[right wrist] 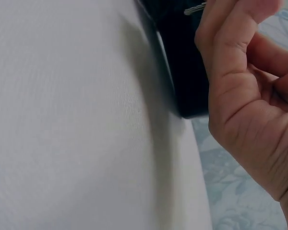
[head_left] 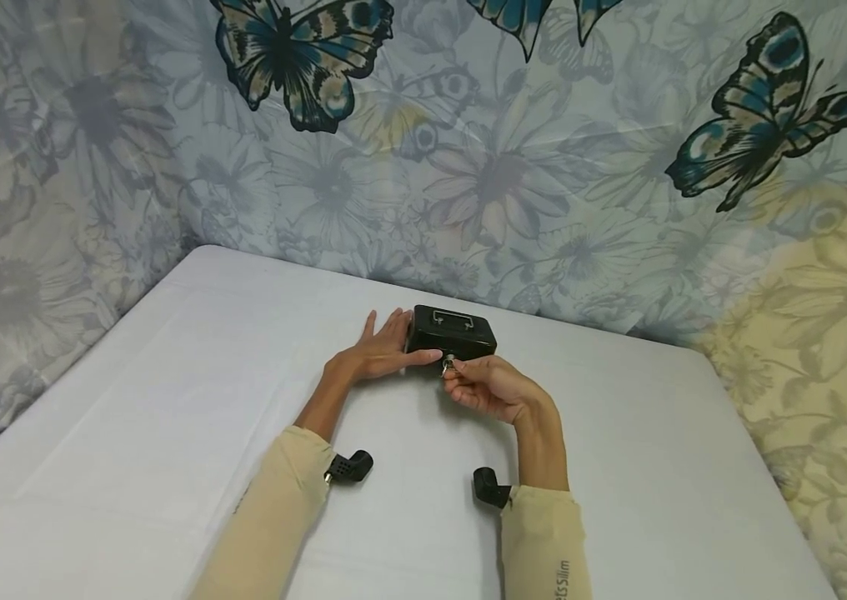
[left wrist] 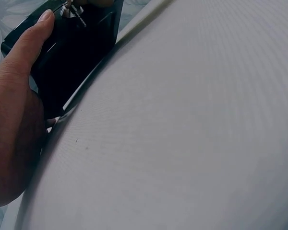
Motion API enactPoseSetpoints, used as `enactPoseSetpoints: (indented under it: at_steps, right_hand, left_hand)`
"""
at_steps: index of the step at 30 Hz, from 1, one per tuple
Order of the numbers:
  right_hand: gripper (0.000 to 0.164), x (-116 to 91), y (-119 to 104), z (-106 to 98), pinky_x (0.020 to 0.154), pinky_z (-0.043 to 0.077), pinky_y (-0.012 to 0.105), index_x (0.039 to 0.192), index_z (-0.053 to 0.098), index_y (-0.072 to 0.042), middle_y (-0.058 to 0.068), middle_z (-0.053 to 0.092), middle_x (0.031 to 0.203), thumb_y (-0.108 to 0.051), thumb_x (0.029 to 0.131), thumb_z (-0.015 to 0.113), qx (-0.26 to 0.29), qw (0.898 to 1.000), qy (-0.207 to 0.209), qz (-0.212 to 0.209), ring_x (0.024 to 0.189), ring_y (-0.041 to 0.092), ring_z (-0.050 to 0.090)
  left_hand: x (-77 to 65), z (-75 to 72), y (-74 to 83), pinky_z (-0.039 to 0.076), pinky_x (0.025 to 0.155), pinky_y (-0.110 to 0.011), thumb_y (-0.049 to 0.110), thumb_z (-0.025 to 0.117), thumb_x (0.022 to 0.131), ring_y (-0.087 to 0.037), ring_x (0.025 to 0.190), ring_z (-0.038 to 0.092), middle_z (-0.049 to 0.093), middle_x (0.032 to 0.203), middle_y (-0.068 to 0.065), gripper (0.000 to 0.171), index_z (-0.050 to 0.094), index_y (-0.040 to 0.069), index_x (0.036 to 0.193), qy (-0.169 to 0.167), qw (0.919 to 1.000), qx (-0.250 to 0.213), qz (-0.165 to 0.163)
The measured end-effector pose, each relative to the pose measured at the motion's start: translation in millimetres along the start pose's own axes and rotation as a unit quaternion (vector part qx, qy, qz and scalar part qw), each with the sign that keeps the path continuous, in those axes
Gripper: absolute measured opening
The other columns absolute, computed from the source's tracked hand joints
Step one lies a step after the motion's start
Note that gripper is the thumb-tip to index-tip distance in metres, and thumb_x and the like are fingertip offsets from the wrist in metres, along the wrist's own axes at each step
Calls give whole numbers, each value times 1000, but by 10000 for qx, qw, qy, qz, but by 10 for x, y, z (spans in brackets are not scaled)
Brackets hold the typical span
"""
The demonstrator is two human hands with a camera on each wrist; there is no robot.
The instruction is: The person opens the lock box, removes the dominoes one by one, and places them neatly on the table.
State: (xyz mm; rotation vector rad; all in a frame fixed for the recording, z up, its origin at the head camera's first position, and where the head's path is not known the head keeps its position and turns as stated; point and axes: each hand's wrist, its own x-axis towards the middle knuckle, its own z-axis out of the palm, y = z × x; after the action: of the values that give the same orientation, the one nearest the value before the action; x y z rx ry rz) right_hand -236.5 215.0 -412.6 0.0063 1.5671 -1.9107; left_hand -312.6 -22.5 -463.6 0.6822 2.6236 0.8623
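Note:
A small black metal cash box [head_left: 468, 340] stands on the white table, its wire carrying handle [head_left: 453, 315] lying on the lid. My left hand [head_left: 380, 354] rests against the box's left side with straight fingers. The left thumb lies along the front face, close to the lock, as the left wrist view also shows. At the front, my right hand [head_left: 494, 387] pinches a small silver key [head_left: 448, 363] at the lock. Another key appears to dangle there, seen as a metal piece [right wrist: 195, 8] in the right wrist view. The right fingertips partly hide the lock.
The white tabletop [head_left: 228, 350] extends around the box, with its far edge just behind it. A floral cloth backdrop [head_left: 498, 175] with butterflies rises beyond the table. Black wrist cameras [head_left: 351, 467] stick out from both beige sleeves.

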Motion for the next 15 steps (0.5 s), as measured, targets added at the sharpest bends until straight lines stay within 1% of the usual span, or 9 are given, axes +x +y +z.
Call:
enactPoseSetpoints:
  at_steps: [2, 4, 6, 8, 10, 11, 13, 15]
  right_hand:
    - [41, -4, -3, -16, 69, 61, 17, 91, 75, -5, 3, 77, 81, -12, 113, 41, -61, 10000, -58, 38, 70, 7, 74]
    - [39, -17, -18, -33, 70, 62, 18, 96, 74, -3, 2, 77, 82, -15, 113, 41, -275, 9995, -133, 104, 71, 7, 74]
    - [39, -50, -52, -35, 72, 62, 20, 104, 72, 3, 2, 77, 83, -19, 114, 41, -651, 9976, -144, 210, 73, 8, 74]
    - [45, -111, -103, -31, 72, 62, 21, 114, 69, 10, 1, 76, 83, -24, 115, 40, -1221, 9920, -92, 312, 73, 9, 73]
    - [52, -194, -170, -28, 72, 60, 22, 122, 64, 15, 0, 75, 83, -28, 115, 38, -1834, 9823, 7, 385, 73, 9, 71]
    - [54, -241, -209, -26, 70, 59, 22, 124, 63, 17, -1, 74, 82, -30, 115, 37, -2121, 9763, 111, 416, 72, 9, 70]
    - [54, -341, -295, -37, 66, 55, 23, 122, 64, 16, -2, 73, 80, -32, 115, 39, -2660, 9626, 339, 388, 71, 10, 69]
    - [50, -435, -393, -55, 66, 53, 24, 117, 66, 13, -1, 72, 80, -31, 114, 43, -3097, 9487, 594, 247, 72, 11, 69]
  left_hand:
    - [3, -5, 1, -22, 130, -48, 99, 36, 80, -17, 166, -10, -1, 179, -5, 131, -3, 11, 169, -29, 10000, 6, -14]
    - [12, -7, 0, -23, 130, -47, 98, 37, 80, -16, 166, -10, -2, 179, -5, 130, -4, 11, 169, -36, 10000, 30, -34]
    - [34, -1, -9, -23, 130, -46, 97, 38, 81, -15, 166, -11, -2, 179, -4, 129, -4, 13, 169, -44, 10000, 45, -58]
    - [41, 7, -16, -23, 130, -47, 97, 39, 80, -16, 166, -10, -1, 179, -4, 130, -4, 13, 169, -35, 10000, 30, -51]
    - [35, 9, -22, -23, 130, -47, 98, 39, 79, -16, 166, -10, 0, 179, -5, 132, -3, 13, 169, -13, 10000, 6, -25]
    - [37, 10, -32, -23, 130, -47, 99, 40, 78, -16, 166, -10, 1, 179, -4, 132, -2, 13, 169, -13, 10000, 4, -24]
    - [32, 11, -44, -22, 130, -47, 98, 42, 78, -17, 166, -9, 3, 179, -4, 132, -1, 14, 170, 0, 10000, 8, -1]
    - [29, 11, -46, -22, 131, -47, 95, 47, 79, -17, 167, -8, 5, 179, -3, 129, 1, 15, 170, 16, 10000, -20, 59]
